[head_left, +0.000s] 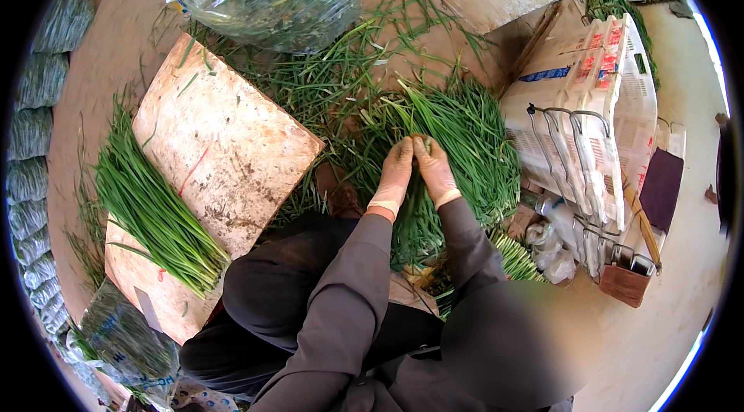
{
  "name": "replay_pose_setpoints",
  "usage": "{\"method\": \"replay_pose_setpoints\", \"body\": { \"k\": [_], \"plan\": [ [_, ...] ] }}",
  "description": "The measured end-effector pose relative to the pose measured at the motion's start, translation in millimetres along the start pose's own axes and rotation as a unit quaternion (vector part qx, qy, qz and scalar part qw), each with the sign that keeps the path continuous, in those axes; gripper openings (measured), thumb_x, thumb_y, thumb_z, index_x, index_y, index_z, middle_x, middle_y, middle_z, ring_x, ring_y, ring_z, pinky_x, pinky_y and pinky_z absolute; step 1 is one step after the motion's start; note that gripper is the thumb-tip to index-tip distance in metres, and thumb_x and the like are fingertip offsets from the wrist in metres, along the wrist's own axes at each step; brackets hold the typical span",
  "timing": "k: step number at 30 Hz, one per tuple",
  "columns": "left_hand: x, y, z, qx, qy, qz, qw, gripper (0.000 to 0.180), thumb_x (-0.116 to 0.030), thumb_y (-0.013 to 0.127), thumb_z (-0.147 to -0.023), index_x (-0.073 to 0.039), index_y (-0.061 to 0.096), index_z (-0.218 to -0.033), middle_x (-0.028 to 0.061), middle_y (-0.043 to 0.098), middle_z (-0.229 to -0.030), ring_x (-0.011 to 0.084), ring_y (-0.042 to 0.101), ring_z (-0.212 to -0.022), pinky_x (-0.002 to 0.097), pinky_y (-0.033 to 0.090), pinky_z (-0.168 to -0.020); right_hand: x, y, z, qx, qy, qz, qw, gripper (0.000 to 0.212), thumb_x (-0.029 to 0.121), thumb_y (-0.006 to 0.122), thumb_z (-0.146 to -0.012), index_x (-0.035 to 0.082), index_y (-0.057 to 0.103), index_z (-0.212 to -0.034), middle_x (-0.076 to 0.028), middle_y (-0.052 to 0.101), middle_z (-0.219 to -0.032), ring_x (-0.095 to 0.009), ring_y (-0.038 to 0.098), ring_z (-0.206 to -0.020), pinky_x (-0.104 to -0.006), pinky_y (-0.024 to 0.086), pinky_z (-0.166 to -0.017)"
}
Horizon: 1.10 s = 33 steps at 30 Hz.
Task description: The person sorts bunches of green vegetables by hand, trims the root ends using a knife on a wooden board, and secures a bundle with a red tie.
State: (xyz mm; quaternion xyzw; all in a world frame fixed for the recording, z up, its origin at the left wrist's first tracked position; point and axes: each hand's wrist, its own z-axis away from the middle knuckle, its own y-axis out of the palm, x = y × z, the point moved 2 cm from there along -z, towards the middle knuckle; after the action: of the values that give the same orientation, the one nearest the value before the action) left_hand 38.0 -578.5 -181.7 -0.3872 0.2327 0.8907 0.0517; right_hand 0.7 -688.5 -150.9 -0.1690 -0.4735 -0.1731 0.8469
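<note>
The fingers (406, 148) of the left hand (394, 173) and right hand (435, 168) are sitting curled and close together over a pile of long green leaves (477, 141); whether they are pinching any, I cannot tell. The pile is lying beneath and right of them. Well to their left, a green bundle (151, 203) is resting on a board (225, 141).

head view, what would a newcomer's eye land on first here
Probably the heap of long green leaves just right of centre, with the left hand and right hand close together over its left part. Next, the bundle of greens on the stained pale board at left. Then the bulging clear bag at the top.
</note>
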Motion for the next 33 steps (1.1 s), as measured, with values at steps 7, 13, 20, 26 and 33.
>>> {"method": "replay_pose_setpoints", "body": {
  "k": [7, 13, 20, 26, 33],
  "plan": [
    [-5.0, -27.1, -3.9, -0.061, 0.027, 0.052, 0.996, 0.076, -0.034, 0.089, -0.088, -0.002, 0.053, -0.147, 0.0137, 0.062, -0.142, 0.0257, 0.056, -0.133, 0.0408, 0.043, -0.113, -7.3, 43.1, -18.5, 0.159, 0.131, -0.338, 0.918, 0.091, 0.074, 0.053, -0.100, 0.004, 0.042, -0.158, -0.017, 0.051, -0.152, -0.029, 0.050, -0.139, -0.0441, 0.037, -0.121],
    [-1.0, -49.9, -15.5, -0.147, -0.094, 0.071, 0.982, 0.026, -0.003, 0.080, -0.089, 0.002, 0.071, -0.112, 0.0133, 0.075, -0.107, 0.0246, 0.073, -0.093, 0.0405, 0.059, -0.079, -2.2, 5.3, -63.9, 0.116, 0.068, -0.074, 0.988, 0.083, 0.063, 0.068, -0.098, 0.004, 0.049, -0.153, -0.018, 0.061, -0.143, -0.036, 0.058, -0.130, -0.0500, 0.047, -0.110],
    [-5.8, -55.7, -17.8, -0.211, -0.136, 0.073, 0.965, 0.026, -0.006, 0.084, -0.087, -0.002, 0.070, -0.109, 0.0105, 0.071, -0.097, 0.0234, 0.068, -0.083, 0.0395, 0.056, -0.074, -30.6, 8.4, -97.4, -0.129, -0.077, 0.656, 0.740, 0.079, 0.052, 0.088, -0.077, 0.004, 0.063, -0.135, -0.021, 0.068, -0.124, -0.039, 0.065, -0.116, -0.0519, 0.056, -0.090],
    [-16.0, -56.6, -20.4, -0.247, -0.158, 0.058, 0.954, 0.049, -0.015, 0.092, -0.082, -0.004, 0.065, -0.121, 0.0114, 0.067, -0.121, 0.0253, 0.064, -0.108, 0.0419, 0.050, -0.096, -57.6, -6.8, -86.1, -0.156, -0.133, 0.561, 0.802, 0.029, 0.027, 0.081, -0.081, 0.006, 0.071, -0.098, -0.017, 0.067, -0.107, -0.041, 0.064, -0.103, -0.0548, 0.054, -0.085],
    [-15.5, -40.7, -22.6, -0.198, -0.037, 0.076, 0.977, 0.064, -0.022, 0.096, -0.080, -0.003, 0.060, -0.129, 0.0068, 0.067, -0.117, 0.0218, 0.064, -0.104, 0.0377, 0.050, -0.093, -55.2, -10.2, -21.5, -0.143, -0.208, 0.436, 0.864, 0.030, 0.020, 0.079, -0.086, 0.006, 0.070, -0.111, -0.020, 0.073, -0.092, -0.042, 0.070, -0.081, -0.0494, 0.056, -0.071]
  ]
}}
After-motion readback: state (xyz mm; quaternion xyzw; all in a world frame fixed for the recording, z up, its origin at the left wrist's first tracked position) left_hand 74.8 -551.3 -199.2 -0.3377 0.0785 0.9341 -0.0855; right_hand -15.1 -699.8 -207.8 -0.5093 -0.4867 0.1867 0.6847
